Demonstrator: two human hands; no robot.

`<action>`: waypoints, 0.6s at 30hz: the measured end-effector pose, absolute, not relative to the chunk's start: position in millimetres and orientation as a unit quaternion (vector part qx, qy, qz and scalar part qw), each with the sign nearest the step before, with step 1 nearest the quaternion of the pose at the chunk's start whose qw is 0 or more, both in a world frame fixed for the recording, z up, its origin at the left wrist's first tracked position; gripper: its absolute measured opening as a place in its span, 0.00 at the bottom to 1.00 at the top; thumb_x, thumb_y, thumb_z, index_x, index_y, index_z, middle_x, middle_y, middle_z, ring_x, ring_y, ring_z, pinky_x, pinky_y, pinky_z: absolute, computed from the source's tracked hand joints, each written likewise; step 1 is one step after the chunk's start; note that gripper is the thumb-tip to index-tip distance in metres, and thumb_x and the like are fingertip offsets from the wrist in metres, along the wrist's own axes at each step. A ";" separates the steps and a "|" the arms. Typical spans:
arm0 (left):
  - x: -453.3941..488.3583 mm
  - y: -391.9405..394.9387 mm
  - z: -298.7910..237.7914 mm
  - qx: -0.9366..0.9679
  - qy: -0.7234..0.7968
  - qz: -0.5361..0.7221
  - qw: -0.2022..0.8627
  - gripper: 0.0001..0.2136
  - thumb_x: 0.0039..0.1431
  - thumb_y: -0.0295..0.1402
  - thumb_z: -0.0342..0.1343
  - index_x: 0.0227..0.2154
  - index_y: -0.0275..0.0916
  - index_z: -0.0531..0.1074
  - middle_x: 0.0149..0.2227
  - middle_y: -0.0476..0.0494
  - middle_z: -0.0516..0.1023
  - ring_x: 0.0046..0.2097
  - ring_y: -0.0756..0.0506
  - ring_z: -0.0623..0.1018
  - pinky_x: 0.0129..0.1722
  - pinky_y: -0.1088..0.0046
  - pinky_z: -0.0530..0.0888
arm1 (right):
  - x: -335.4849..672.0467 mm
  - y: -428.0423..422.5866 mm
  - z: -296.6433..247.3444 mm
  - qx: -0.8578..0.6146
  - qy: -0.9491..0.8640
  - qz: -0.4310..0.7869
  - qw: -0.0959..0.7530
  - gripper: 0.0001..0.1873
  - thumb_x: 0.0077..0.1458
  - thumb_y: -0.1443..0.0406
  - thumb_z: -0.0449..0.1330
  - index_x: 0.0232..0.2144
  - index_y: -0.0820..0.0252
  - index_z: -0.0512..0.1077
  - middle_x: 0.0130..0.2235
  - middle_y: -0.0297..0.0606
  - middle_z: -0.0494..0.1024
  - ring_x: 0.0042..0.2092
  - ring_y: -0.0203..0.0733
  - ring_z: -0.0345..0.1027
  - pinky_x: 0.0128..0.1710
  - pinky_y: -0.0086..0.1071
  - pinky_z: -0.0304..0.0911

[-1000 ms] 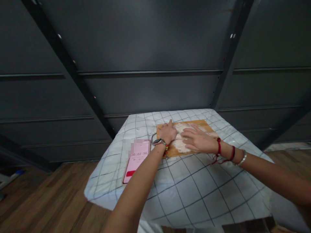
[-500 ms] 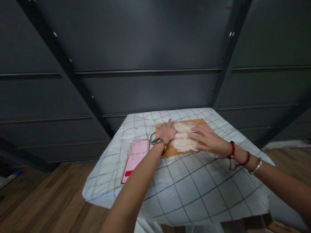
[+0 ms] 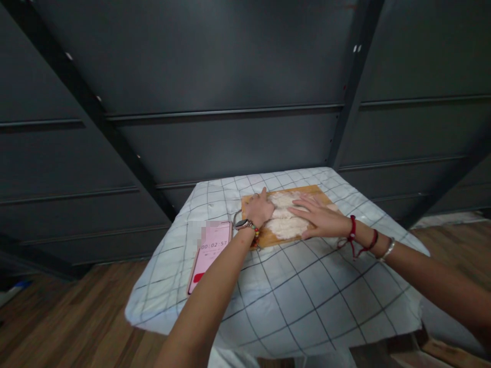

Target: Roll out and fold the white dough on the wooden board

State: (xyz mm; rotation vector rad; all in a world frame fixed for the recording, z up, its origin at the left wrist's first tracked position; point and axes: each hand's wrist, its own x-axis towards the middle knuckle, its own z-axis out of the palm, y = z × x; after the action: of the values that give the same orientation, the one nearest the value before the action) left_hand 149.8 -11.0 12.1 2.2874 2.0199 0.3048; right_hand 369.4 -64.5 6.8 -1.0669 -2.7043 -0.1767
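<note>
A wooden board (image 3: 316, 191) lies at the far side of a small table covered with a white checked cloth (image 3: 291, 291). White, floury dough (image 3: 284, 225) is spread across the board. My left hand (image 3: 260, 208) rests on the board's left end, fingers pointing away, pressed against the dough. My right hand (image 3: 321, 219) lies flat on the dough with its fingers stretched out to the left. A watch and beaded bracelet sit on my left wrist. Red strings and a silver bangle circle my right wrist.
A pink phone (image 3: 210, 254) showing a running timer lies on the cloth left of the board. Dark metal panels and slanted beams (image 3: 92, 102) rise right behind the table. Wooden floor (image 3: 57, 317) surrounds it.
My right hand slid right across the dough, then back left a little. My left hand stayed at the board's left end. The timer went from 02:56 to 02:57.
</note>
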 end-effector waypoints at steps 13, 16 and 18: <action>148.8 -4.5 7.6 0.762 0.642 0.078 0.046 0.26 0.60 0.37 0.37 0.63 0.45 0.50 0.58 0.40 0.65 0.57 0.38 0.65 0.53 0.53 0.61 | 354.9 -64.4 18.0 -0.419 -0.906 0.019 0.064 0.40 0.53 0.52 0.58 0.64 0.54 0.50 0.56 0.46 0.65 0.54 0.55 0.59 0.51 0.47 0.55; 147.8 -4.1 7.7 0.765 0.638 0.074 0.050 0.26 0.60 0.38 0.38 0.62 0.48 0.50 0.60 0.43 0.62 0.58 0.38 0.63 0.55 0.53 0.59 | 355.1 -63.9 16.6 -0.419 -0.905 0.019 0.067 0.38 0.54 0.52 0.57 0.64 0.54 0.50 0.55 0.45 0.65 0.53 0.54 0.60 0.51 0.47 0.55; 147.1 -4.3 8.0 0.768 0.635 0.070 0.051 0.26 0.60 0.39 0.38 0.62 0.49 0.50 0.61 0.44 0.61 0.59 0.37 0.62 0.55 0.52 0.58 | 357.3 -61.2 16.7 -0.419 -0.905 0.027 0.070 0.38 0.55 0.51 0.56 0.64 0.54 0.50 0.55 0.45 0.65 0.54 0.53 0.60 0.51 0.46 0.55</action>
State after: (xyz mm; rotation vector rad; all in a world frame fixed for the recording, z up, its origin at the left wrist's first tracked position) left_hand 147.1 -4.3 8.0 2.3368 1.9319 0.2121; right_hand 357.3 -61.2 16.7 -1.2593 -2.7230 0.0820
